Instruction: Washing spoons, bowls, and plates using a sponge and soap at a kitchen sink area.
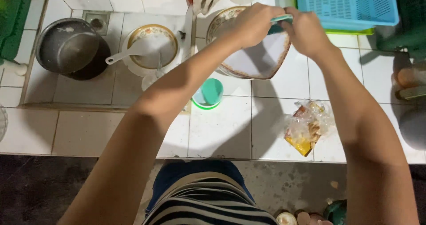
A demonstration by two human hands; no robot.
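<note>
The white tiled table (222, 131) carries everything, with a sunken sink section (84, 91) at its left; a blue plastic basket (348, 3) stands at the far right edge; a dark metal pot (66, 45) sits in the sink beside a floral-rimmed bowl (151, 47) with a white ladle (128, 51) lying across it; a white plate with a patterned rim (262, 58) is held tilted above the table, just in front of another patterned dish (222, 18); a crumpled clear bag with yellow contents (306, 127) lies near the right forearm; a small green cup (207, 93) stands under the left forearm. The left hand (253, 25) is curled over the plate's top rim; the right hand (304, 31) is closed beside it, both pinching a small teal piece (282, 18), probably a sponge or cloth, against the rim; how firmly the fingers grip cannot be told. The risk, as I judge it: the plate hangs tilted by its top edge alone, so wet fingers could let it slip onto the tiles and chip; the left forearm passes close over the cup and could knock it.
</note>
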